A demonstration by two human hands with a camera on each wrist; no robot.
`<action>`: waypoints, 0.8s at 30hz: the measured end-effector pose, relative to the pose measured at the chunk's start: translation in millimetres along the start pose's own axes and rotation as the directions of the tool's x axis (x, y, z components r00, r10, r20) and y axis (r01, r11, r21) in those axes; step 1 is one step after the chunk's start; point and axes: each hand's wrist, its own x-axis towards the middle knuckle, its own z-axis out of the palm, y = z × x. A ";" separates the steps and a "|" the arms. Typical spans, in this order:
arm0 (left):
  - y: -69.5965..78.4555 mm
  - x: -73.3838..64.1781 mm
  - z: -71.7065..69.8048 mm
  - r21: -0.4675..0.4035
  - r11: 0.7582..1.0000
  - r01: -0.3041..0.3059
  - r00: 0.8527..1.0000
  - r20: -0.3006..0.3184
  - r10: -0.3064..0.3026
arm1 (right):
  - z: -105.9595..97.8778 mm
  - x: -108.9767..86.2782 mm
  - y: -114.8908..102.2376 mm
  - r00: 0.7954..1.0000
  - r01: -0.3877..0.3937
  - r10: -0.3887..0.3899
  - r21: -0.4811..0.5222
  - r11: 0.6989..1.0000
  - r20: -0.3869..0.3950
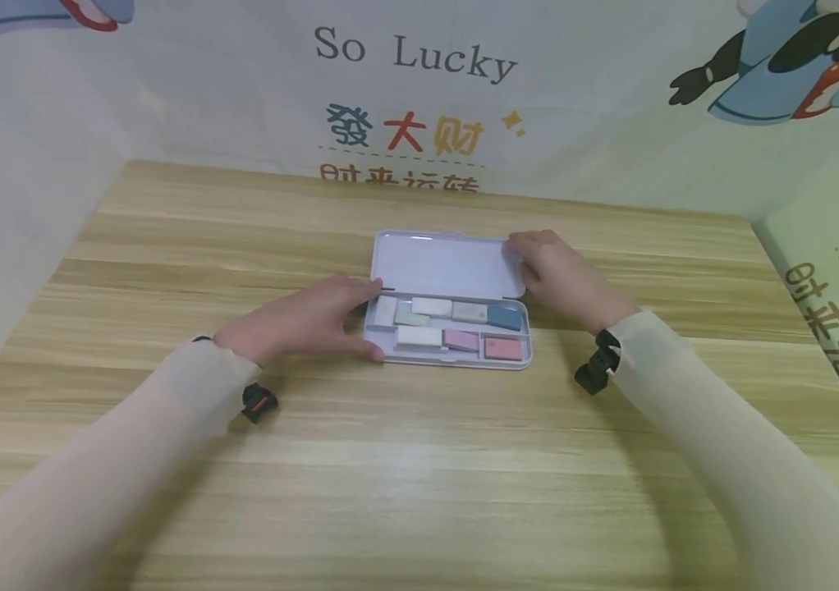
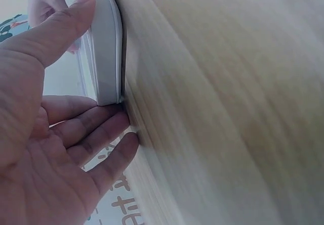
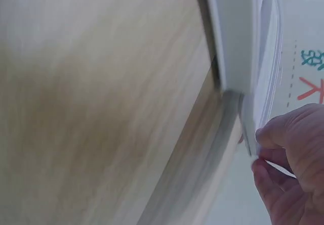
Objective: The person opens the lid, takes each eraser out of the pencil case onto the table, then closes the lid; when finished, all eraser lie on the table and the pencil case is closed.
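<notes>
A white hinged case (image 1: 375, 348) lies on the table with its lid (image 1: 446, 261) swung up at the far side. Small eraser-like blocks sit in its compartments: several white ones, a pale green one (image 1: 412, 318), a blue one (image 1: 505, 318), a mauve one (image 1: 461, 340) and a pink one (image 1: 503, 349). My left hand (image 1: 301, 320) holds the left end of the case, thumb at the near corner and fingers by the hinge. At the lid's right edge, my right hand (image 1: 563, 275) pinches it between thumb and fingers, as the right wrist view shows with the hand (image 3: 293, 164).
The wood-grain table (image 1: 405, 476) reaches to a printed white backdrop (image 1: 242, 82) behind and at both sides. Black wrist straps with small devices (image 1: 260, 402) sit at both sleeve cuffs.
</notes>
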 end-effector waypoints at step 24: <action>-0.9 2.0 1.2 0.005 1.000 -0.021 1.000 0.003 0.021 | 8.2 -34.4 -66.3 0.907 0.376 -0.372 0.018 0.926 0.197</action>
